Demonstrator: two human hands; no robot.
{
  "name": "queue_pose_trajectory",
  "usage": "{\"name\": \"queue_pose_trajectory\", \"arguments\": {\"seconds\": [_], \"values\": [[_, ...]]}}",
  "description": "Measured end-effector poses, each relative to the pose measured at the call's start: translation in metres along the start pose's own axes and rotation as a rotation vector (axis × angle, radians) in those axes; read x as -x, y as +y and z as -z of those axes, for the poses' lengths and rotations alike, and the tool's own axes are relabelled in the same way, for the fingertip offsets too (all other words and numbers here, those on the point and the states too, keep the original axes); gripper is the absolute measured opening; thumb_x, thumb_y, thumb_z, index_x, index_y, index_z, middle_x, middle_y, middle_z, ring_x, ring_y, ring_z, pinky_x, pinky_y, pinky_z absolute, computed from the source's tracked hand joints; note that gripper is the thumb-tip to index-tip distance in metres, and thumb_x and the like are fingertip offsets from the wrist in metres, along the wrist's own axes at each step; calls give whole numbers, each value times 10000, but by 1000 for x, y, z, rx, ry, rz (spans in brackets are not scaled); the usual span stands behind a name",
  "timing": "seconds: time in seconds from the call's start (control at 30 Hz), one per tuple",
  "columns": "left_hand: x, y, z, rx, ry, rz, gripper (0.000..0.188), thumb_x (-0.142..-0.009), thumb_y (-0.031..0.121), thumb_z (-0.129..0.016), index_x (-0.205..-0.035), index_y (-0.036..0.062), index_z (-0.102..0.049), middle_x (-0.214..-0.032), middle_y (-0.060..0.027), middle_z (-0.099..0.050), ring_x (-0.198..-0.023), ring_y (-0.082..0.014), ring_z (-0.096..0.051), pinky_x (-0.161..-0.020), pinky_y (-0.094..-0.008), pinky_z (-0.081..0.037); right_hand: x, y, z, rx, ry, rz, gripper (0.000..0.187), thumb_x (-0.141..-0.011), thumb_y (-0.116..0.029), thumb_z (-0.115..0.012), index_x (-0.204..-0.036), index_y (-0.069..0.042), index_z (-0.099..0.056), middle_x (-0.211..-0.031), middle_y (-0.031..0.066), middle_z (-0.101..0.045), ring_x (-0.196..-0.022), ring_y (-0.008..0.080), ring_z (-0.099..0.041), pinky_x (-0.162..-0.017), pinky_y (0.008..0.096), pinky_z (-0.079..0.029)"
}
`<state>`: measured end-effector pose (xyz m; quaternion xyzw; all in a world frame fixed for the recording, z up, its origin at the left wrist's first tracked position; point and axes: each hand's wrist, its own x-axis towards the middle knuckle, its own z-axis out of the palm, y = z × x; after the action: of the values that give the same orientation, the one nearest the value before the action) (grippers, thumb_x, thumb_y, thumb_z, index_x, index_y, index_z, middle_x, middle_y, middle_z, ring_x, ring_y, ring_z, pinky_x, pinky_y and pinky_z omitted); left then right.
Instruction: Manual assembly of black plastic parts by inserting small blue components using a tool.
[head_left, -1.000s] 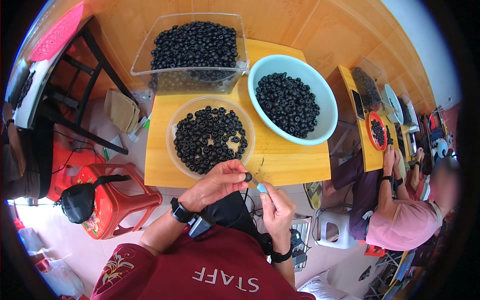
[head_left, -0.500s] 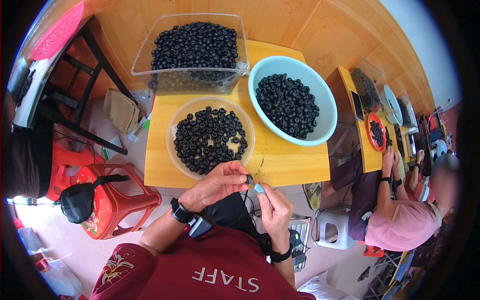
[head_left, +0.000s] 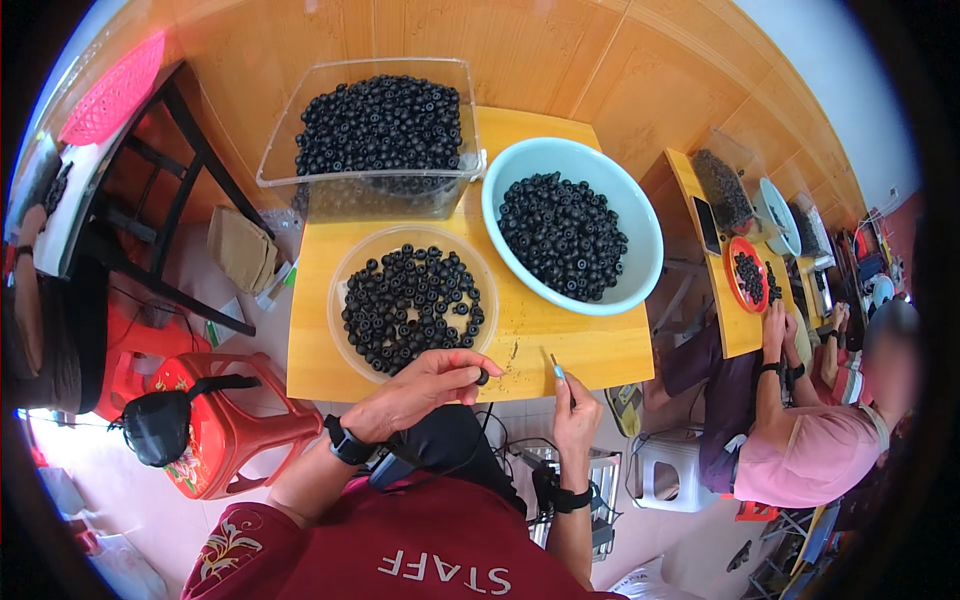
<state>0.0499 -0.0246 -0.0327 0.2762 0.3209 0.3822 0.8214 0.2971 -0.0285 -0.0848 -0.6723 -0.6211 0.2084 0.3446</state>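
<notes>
My left hand point(head_left: 432, 388) pinches a small black bead-like part point(head_left: 482, 377) between thumb and fingertips, beside the near rim of a round clear tub point(head_left: 335, 310). Inside that tub lie many loose black ring-like pieces point(head_left: 395, 345) with holes in them. Apart from it, to the right, my right hand point(head_left: 577, 412) grips a slim tool with a light blue handle point(head_left: 558, 371). Its thin tip points up over the table's front edge; the exact kind of tool is too small to make out.
Behind the tub stands a clear rectangular bin point(head_left: 375, 200) heaped with black pieces. A pale blue basin point(head_left: 640, 265) of them sits at right on the wooden table point(head_left: 590, 350). A red stool point(head_left: 230, 430) is at left. A person in pink point(head_left: 810, 450) works at another table.
My hands have drawn apart: the blue-handled tool has come away from the black part and moved right, now tip up. The table sits slightly lower in view.
</notes>
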Motion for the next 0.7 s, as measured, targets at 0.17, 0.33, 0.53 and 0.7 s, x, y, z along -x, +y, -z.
{"name": "queue_pose_trajectory", "arguments": {"seconds": [0.17, 0.33, 0.53, 0.7], "values": [[-20, 30, -5, -152, 16, -79, 139, -947, 147, -544, -1048, 52, -551, -838, 29, -525, -736, -61, -512, -702, -202, -447, -1, 20, -9, 13, 95, 62, 256, -900, -195, -593, -1013, 24, -661, -795, 222, -662, -732, 275, -670, -663, 358, -493], [-89, 84, -29, -348, 56, -268, 309, -892, 222, -618, -1132, 53, -523, -990, -27, -559, -805, -103, -588, -720, -223, -484, 0, 12, -11, -33, 71, 21, 231, -906, -180, -581, -1010, 10, -661, -820, 228, -663, -759, 318, -673, -670, 364, -496], [-90, 111, -40, -537, 192, -324, 393, -881, 242, -641, -1178, 12, -524, -1017, -69, -597, -738, -146, -658, -638, -221, -520, -1, 18, -11, -100, 69, 29, 248, -911, -204, -557, -1041, -25, -669, -885, 227, -659, -809, 395, -644, -689, 420, -502], [-67, 71, 25, -736, 272, -133, 223, -827, 138, -671, -965, -33, -630, -817, -79, -664, -623, -144, -648, -556, -240, -512, -4, 16, -9, -85, 44, 2, 255, -909, -200, -556, -1049, -17, -665, -900, 231, -658, -823, 396, -643, -698, 424, -500]]}}
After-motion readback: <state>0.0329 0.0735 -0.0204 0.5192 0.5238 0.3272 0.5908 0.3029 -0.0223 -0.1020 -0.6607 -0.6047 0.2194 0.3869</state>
